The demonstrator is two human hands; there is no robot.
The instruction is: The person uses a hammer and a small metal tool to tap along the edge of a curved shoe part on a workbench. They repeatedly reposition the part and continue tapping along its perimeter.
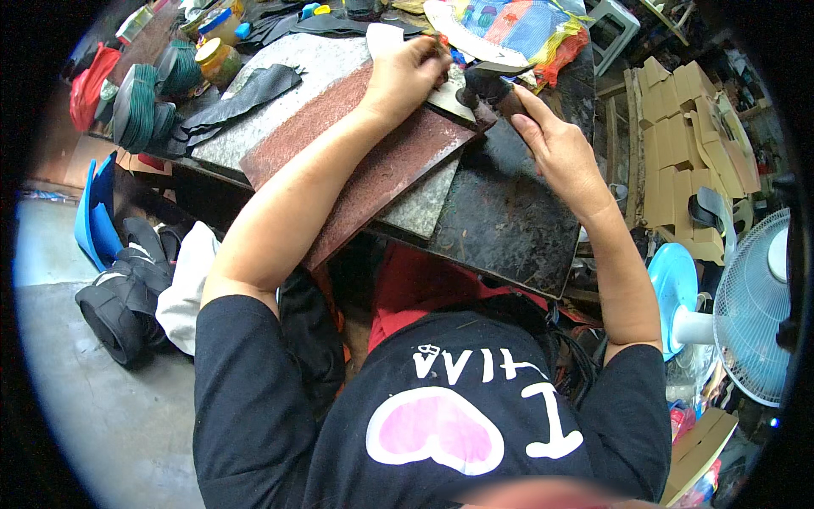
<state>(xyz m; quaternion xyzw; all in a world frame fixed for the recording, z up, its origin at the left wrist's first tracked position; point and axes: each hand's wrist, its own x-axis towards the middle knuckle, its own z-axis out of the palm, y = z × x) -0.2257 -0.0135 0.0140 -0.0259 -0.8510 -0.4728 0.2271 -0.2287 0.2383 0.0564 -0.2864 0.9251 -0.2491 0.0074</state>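
My left hand (409, 75) is over the far end of a reddish-brown rough board (339, 161), its fingers bent together. Something small is at its fingertips, too dark and blurred to name. A white piece (386, 38) lies right beside those fingers. My right hand (558, 140) is closed around the handle of a hammer (485, 87), whose dark head hangs just right of my left fingers. Below the head, a pale flat piece (449, 103) rests on the brown board. Whether the head touches it, I cannot tell.
A grey speckled slab (424, 199) lies under the board on a black table (509, 225). Black material strips (233, 106), green wire coils (138, 106) and a yellow-lidded jar (216, 59) sit at left. Right are a fan (755, 305), a blue stool (672, 263) and cardboard (682, 127).
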